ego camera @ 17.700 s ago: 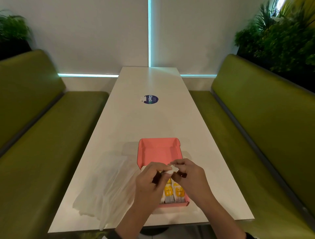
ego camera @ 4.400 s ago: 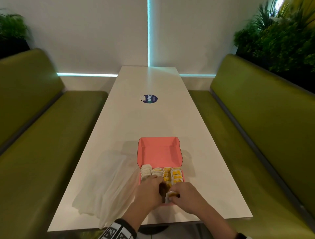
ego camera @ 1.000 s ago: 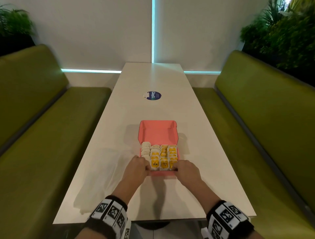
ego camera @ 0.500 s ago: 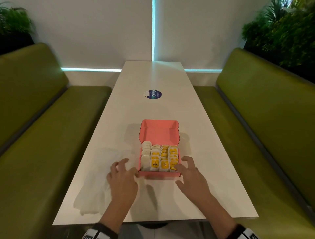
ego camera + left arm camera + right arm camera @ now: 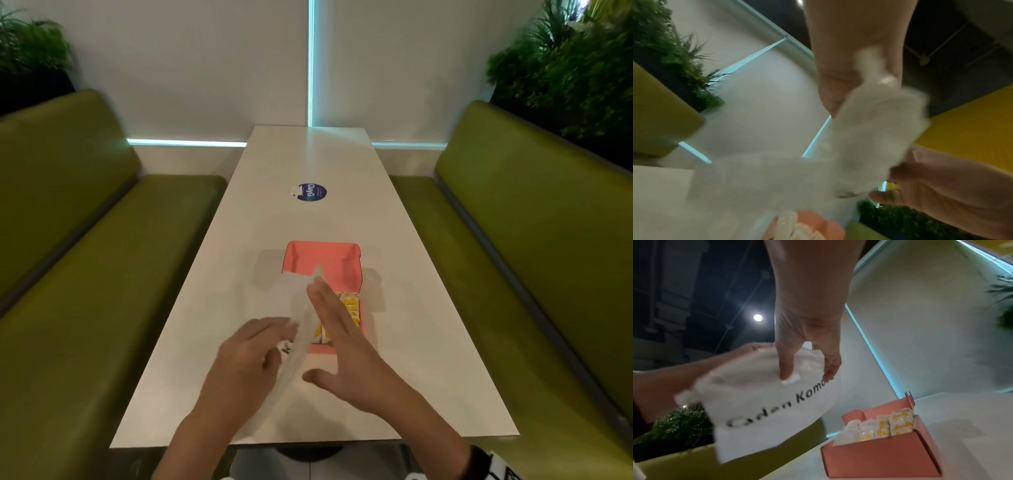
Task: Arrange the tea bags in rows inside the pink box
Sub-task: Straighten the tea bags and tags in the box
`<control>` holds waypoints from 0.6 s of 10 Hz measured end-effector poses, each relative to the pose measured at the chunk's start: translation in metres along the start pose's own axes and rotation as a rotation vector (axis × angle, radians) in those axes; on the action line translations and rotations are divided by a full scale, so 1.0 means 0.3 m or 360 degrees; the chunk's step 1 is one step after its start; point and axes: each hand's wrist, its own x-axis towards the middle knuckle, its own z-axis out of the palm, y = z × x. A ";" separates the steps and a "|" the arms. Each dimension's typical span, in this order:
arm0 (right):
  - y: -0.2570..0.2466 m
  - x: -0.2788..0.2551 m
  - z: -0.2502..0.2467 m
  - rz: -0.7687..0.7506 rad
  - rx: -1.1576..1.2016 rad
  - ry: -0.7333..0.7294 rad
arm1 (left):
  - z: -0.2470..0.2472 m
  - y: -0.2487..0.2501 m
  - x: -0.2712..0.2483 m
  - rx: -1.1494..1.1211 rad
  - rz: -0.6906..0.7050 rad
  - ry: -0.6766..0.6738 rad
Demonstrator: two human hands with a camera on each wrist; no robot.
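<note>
Head view: the left hand [image 5: 246,359] grips a translucent white plastic bag [image 5: 294,308] lifted over the near-left of the pink cardboard box [image 5: 346,270]. Beside it, the right hand [image 5: 342,342] is flat, fingers straight against the bag. Yellow-and-white tea bags [image 5: 879,426] stand in rows under the right fingers. Best to draw the bag clear leftward, so it cannot snag the rows.

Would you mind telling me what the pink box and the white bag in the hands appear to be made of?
The pink box looks like matte folded cardboard: crisp creased edges, a slotted tab, no shine. The white bag seems thin, semi-translucent plastic film: it droops and crumples where the left hand grips it, and the right hand shows faintly through it. It could be a soft nonwoven instead; motion blur leaves that open.
</note>
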 end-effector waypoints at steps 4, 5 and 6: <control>-0.102 -0.033 -0.088 0.0361 0.1644 0.1013 | 0.050 0.108 -0.021 -0.1025 -0.0286 -0.0553; -0.124 -0.055 -0.062 0.0550 0.2418 0.1112 | 0.119 0.182 0.006 -0.1163 -0.0202 -0.0303; -0.094 -0.164 -0.059 0.0436 0.1178 0.1055 | 0.147 0.187 0.021 -0.1002 -0.0367 0.0230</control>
